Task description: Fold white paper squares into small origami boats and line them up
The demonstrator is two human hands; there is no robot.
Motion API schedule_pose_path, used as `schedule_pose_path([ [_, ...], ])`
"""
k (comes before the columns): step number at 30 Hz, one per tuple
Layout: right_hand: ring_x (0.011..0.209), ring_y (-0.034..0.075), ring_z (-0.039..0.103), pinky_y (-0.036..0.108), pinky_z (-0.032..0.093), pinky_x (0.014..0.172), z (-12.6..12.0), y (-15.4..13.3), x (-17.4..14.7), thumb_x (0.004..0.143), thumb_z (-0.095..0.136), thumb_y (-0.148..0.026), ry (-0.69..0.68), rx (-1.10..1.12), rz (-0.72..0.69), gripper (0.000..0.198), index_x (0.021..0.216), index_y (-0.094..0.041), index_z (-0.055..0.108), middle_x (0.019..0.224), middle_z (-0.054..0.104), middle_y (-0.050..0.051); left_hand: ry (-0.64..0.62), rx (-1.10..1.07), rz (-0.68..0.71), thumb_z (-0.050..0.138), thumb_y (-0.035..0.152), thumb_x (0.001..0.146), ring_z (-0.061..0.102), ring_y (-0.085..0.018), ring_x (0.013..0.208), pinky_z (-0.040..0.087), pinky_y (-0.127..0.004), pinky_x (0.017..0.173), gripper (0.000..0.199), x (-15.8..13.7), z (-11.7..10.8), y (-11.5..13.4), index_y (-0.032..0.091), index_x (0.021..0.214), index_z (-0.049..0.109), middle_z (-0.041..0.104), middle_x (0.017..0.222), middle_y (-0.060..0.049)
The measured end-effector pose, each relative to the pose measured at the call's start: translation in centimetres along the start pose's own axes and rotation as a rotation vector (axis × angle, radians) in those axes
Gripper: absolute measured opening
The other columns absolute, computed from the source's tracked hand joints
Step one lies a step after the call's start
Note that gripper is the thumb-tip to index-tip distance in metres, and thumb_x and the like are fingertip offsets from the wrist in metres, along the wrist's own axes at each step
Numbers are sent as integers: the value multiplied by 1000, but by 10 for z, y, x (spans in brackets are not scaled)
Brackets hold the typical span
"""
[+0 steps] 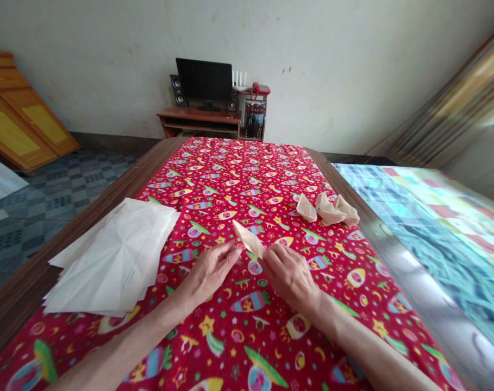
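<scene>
A slim folded paper piece [249, 239], pale cream and pointed at its far end, is held above the red patterned cloth. My right hand [287, 271] has its fingers curled in and pinches the near right end of the piece. On the other side, my left hand [212, 269] has its fingers stretched out, with thumb and forefinger slightly apart beside the paper's left edge. Whether those fingertips touch it I cannot tell. Several similar folded paper pieces [330, 210] sit farther off to the right. To the left lies a stack of creased white paper sheets [118, 252].
The red cloth [238, 331] covers most of a dark wooden table [413, 271]. Beyond its far edge stands a desk [198, 114] with a monitor [206, 80], speakers and a red telephone. A patterned bed-like surface [426, 217] is on the right, a wooden cabinet [24, 117] on the left.
</scene>
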State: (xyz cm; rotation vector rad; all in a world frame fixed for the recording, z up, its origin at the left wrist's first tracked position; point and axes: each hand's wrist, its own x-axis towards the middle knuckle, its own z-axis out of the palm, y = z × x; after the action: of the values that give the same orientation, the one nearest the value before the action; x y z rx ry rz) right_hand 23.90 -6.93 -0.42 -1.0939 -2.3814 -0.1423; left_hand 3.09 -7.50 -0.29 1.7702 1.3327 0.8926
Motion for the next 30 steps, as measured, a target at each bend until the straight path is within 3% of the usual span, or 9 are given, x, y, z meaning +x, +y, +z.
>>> schedule_pose_path([
  [4, 66, 16, 48, 28, 34, 59, -3, -14, -3, 92, 40, -13, -63, -95, -139, 22, 76, -19, 54, 75, 57, 4, -9, 16, -143, 42, 48, 88, 60, -17, 61, 44, -25, 55, 38, 2, 5, 16, 17, 80, 62, 62, 63, 0],
  [7, 65, 16, 51, 29, 35, 58, -6, -22, -5, 94, 45, -27, -103, -36, -138, 20, 79, -19, 55, 76, 58, 3, 24, 86, -201, 44, 40, 85, 54, -16, 54, 36, -24, 48, 32, 5, 6, 15, 16, 69, 58, 56, 56, 0],
  [10, 68, 17, 56, 28, 39, 60, -9, -24, -5, 94, 44, -42, -102, 130, -23, 26, 93, -19, 57, 80, 62, 4, 11, 72, -217, 45, 35, 82, 53, -15, 51, 34, -22, 47, 30, 7, 5, 13, 15, 64, 56, 57, 55, -1],
  [14, 74, 16, 61, 25, 42, 65, -7, -21, 2, 95, 42, -37, -33, 345, 243, 28, 113, -17, 50, 86, 65, 4, -23, 12, -172, 44, 38, 83, 55, -15, 52, 37, -22, 48, 32, 5, 7, 15, 14, 70, 60, 61, 59, -1],
  [17, 63, 13, 58, 22, 39, 60, -1, -19, 8, 90, 50, -33, -87, 443, 352, 16, 92, -19, 58, 73, 63, 0, -27, 38, -124, 43, 35, 84, 60, -17, 60, 42, -24, 55, 31, 3, 10, 17, 13, 72, 61, 64, 65, -4],
  [20, 52, 9, 49, 20, 33, 53, 7, -15, 10, 84, 53, -25, -117, 464, 427, 21, 63, -19, 53, 57, 54, -4, -30, 83, -57, 43, 29, 83, 62, -19, 68, 45, -25, 64, 27, 3, 11, 17, 13, 77, 64, 66, 72, -6],
  [24, 46, 7, 40, 19, 27, 48, 16, -10, 8, 78, 53, -21, -107, 518, 505, 21, 57, -18, 48, 50, 45, -6, -67, 20, -57, 44, 23, 80, 63, -19, 74, 46, -25, 69, 24, 4, 10, 14, 13, 85, 65, 68, 80, -6],
  [27, 46, 6, 38, 19, 25, 47, 18, -9, 6, 77, 53, -22, -111, 528, 529, 22, 56, -18, 47, 50, 43, -6, -100, -108, -143, 47, 24, 78, 60, -15, 66, 44, -21, 60, 22, 4, 11, 11, 14, 88, 65, 64, 73, -2],
  [30, 46, 6, 37, 19, 24, 47, 18, -9, 6, 78, 52, -22, -113, 544, 522, 23, 56, -18, 46, 50, 42, -6, -170, -330, -265, 50, 32, 78, 43, -7, 44, 32, -17, 42, 22, 2, 11, 13, 14, 85, 60, 49, 55, 5],
])
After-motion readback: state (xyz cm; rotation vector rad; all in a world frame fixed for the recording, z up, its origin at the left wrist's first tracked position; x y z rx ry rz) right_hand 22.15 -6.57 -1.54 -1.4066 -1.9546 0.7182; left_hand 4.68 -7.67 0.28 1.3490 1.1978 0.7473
